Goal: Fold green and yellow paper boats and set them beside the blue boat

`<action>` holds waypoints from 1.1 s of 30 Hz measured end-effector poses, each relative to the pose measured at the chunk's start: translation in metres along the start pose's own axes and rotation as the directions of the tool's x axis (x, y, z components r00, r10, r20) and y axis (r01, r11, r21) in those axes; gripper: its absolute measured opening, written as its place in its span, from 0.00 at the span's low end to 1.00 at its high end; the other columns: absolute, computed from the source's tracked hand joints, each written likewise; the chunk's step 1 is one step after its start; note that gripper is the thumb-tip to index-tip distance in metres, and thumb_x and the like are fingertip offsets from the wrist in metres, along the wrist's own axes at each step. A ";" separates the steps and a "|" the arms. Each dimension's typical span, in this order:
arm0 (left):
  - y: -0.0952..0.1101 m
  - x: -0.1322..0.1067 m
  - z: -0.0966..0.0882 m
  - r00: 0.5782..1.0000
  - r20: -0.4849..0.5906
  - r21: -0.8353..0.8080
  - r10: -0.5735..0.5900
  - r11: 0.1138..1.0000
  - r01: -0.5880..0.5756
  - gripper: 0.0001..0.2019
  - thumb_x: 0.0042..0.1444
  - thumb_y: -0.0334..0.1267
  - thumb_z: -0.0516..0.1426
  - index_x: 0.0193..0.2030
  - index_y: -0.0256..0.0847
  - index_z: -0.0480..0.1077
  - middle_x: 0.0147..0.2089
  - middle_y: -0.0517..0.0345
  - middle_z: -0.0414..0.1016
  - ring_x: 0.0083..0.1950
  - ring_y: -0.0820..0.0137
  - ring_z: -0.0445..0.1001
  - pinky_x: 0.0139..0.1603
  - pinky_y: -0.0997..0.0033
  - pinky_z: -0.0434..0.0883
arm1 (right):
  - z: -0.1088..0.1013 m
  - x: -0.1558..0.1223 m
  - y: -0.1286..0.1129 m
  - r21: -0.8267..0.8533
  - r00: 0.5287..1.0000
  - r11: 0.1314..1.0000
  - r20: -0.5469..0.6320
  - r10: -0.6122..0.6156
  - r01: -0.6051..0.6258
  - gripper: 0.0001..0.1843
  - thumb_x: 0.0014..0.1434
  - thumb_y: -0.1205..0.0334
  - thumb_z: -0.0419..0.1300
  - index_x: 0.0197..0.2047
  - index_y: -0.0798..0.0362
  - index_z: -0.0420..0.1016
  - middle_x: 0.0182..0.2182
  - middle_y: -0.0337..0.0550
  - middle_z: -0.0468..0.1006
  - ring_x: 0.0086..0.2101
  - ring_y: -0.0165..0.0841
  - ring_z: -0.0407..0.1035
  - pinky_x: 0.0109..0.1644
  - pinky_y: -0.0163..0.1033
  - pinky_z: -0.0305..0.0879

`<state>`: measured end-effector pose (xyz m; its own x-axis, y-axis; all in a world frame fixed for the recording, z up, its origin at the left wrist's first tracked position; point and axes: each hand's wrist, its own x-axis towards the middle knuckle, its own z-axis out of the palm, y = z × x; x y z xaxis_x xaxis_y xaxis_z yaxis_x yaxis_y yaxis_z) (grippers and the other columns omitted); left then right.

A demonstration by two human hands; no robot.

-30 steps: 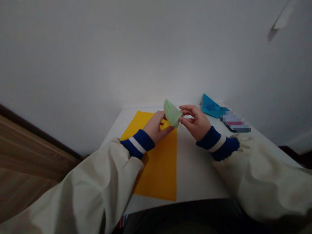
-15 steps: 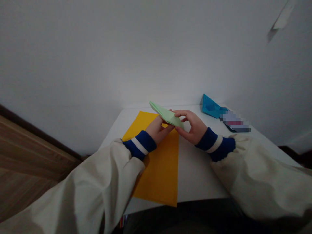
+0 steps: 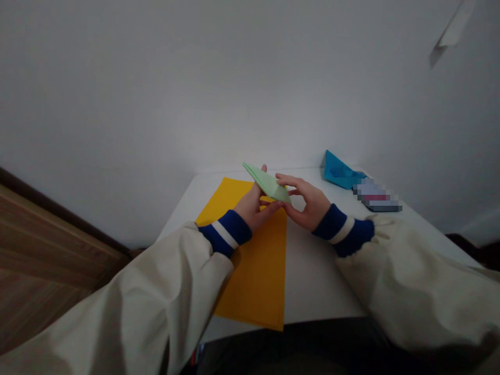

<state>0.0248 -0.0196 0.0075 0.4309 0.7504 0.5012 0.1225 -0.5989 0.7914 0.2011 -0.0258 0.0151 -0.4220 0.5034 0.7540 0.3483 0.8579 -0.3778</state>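
- The green folded paper (image 3: pixel 267 183) is held in the air between both hands, above the far end of the yellow sheet (image 3: pixel 253 265) and clear of the surface (image 3: pixel 316 271).
- The left hand (image 3: pixel 253 208) supports the paper from below. Its fingers are closed against the underside and one fingertip shows at the far edge.
- The right hand (image 3: pixel 307 200) pinches the near-right tip of the paper between thumb and forefinger, with the other fingers loosely curled.
- Progress, as judged: the green paper is already creased into a flat, layered, pointed form. It has not been opened out into a hollow shape like the blue folded piece (image 3: pixel 339 172).
- The yellow sheet lies flat under the left hand and wrist and shows no fold.
- The blue folded piece stands beyond and to the right of the right hand, well apart from it. A blurred item (image 3: pixel 377 197) lies just beside it.
- Edges: the left border of the surface runs close outside the left forearm. The far border meets the wall (image 3: pixel 195 78) just beyond the fingertips.
- Open room: bare surface lies under and behind the right hand, between the yellow sheet and the right sleeve.
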 end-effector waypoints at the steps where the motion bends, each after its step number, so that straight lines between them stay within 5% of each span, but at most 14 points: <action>1: 0.000 0.000 0.000 1.000 0.003 0.002 0.005 1.000 -0.005 0.42 0.54 0.41 0.56 0.68 0.43 0.32 0.56 0.40 0.64 0.51 0.61 0.70 0.42 0.62 0.73 | 0.000 0.000 -0.001 0.002 1.000 1.000 0.007 0.008 -0.008 0.27 0.49 0.71 0.57 0.53 0.52 0.62 0.55 0.54 0.67 0.53 0.39 0.64 0.46 0.46 0.71; 8: 0.002 0.000 -0.001 0.999 0.036 0.062 0.028 0.998 -0.030 0.40 0.55 0.40 0.54 0.68 0.41 0.34 0.59 0.38 0.61 0.53 0.60 0.68 0.44 0.62 0.73 | 0.001 0.001 -0.002 -0.057 0.999 0.998 0.024 0.023 -0.022 0.28 0.45 0.74 0.56 0.52 0.53 0.63 0.55 0.55 0.68 0.51 0.39 0.66 0.45 0.45 0.72; 14: 0.002 0.004 -0.002 0.997 0.030 0.204 0.071 0.976 -0.076 0.39 0.56 0.41 0.55 0.68 0.42 0.36 0.60 0.38 0.59 0.53 0.59 0.68 0.46 0.58 0.73 | 0.000 0.007 -0.004 -0.221 0.995 0.972 0.080 -0.062 0.079 0.32 0.43 0.78 0.51 0.54 0.53 0.60 0.56 0.53 0.67 0.53 0.38 0.64 0.54 0.50 0.65; 21: 0.000 0.004 -0.003 0.994 0.029 0.256 0.110 0.960 -0.114 0.34 0.59 0.40 0.51 0.68 0.42 0.38 0.62 0.39 0.56 0.58 0.58 0.63 0.45 0.62 0.74 | -0.002 0.009 -0.011 -0.142 0.988 0.981 0.106 -0.116 0.131 0.37 0.41 0.79 0.49 0.57 0.55 0.58 0.57 0.52 0.65 0.56 0.36 0.61 0.57 0.47 0.63; 29: 0.004 0.005 -0.003 0.997 0.046 0.321 0.070 0.944 -0.081 0.35 0.57 0.43 0.52 0.67 0.35 0.41 0.64 0.34 0.52 0.59 0.54 0.62 0.46 0.56 0.73 | -0.002 0.013 -0.013 -0.215 0.989 0.971 0.128 -0.073 0.100 0.32 0.44 0.77 0.49 0.55 0.55 0.59 0.54 0.51 0.69 0.54 0.36 0.63 0.57 0.48 0.62; 33: 0.010 0.008 -0.005 0.994 0.080 0.420 0.080 0.901 -0.106 0.35 0.56 0.43 0.52 0.65 0.27 0.44 0.63 0.29 0.53 0.60 0.52 0.61 0.54 0.50 0.66 | -0.003 0.014 -0.016 -0.331 0.990 0.940 0.131 -0.045 0.086 0.26 0.50 0.74 0.49 0.55 0.56 0.61 0.54 0.52 0.69 0.53 0.37 0.64 0.55 0.46 0.64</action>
<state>0.0247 -0.0182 0.0208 0.5093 0.6757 0.5331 0.4401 -0.7367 0.5133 0.1923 -0.0328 0.0333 -0.5432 0.4736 0.6933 0.5679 0.8154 -0.1122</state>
